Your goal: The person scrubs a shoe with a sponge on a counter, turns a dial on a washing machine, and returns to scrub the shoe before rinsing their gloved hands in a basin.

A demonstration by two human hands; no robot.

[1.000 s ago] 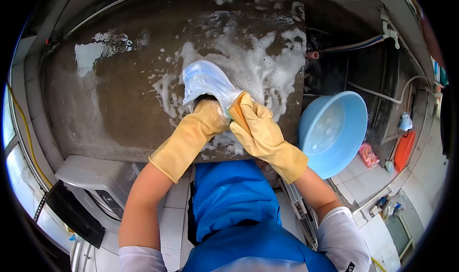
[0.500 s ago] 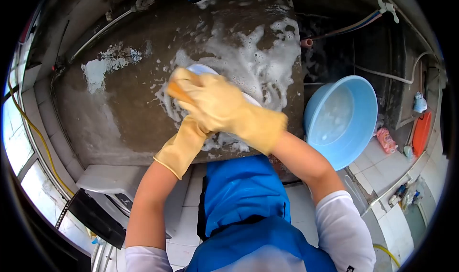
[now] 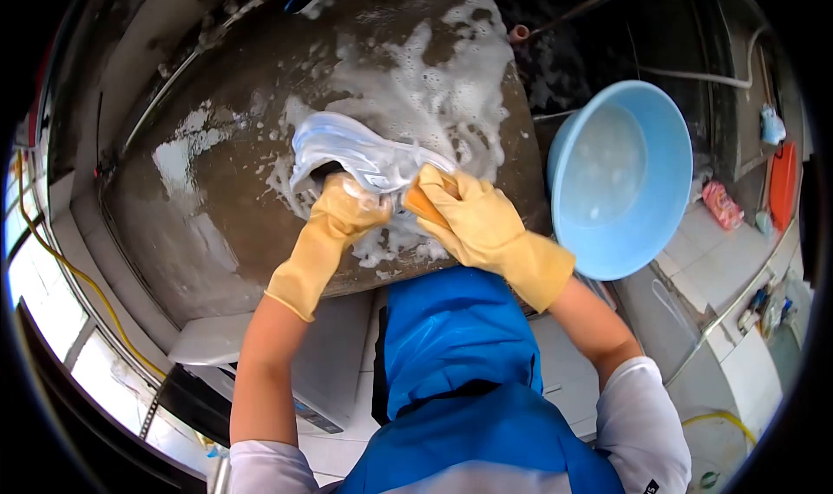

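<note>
A white, soapy item that looks like a shoe (image 3: 360,151) is held above the wet, foamy slab (image 3: 260,260). My left hand (image 3: 347,207), in a yellow rubber glove, is closed on it near its dark opening, with some fingers hidden. My right hand (image 3: 468,220), gloved the same way, is closed round an orange sponge (image 3: 425,207) at the item's right end. White foam (image 3: 425,86) spreads over the slab behind the item.
To the right stands a light blue basin (image 3: 607,181) with cloudy water. Beyond it are a pink packet (image 3: 722,206) and a red-orange object (image 3: 783,187). A pipe end (image 3: 519,34) juts at the slab's right edge. A grey-white appliance (image 3: 213,339) stands at the lower left.
My right hand swept left across the white item, then back to its right end with the sponge. The white item shows again. The whole view has shifted and turned.
</note>
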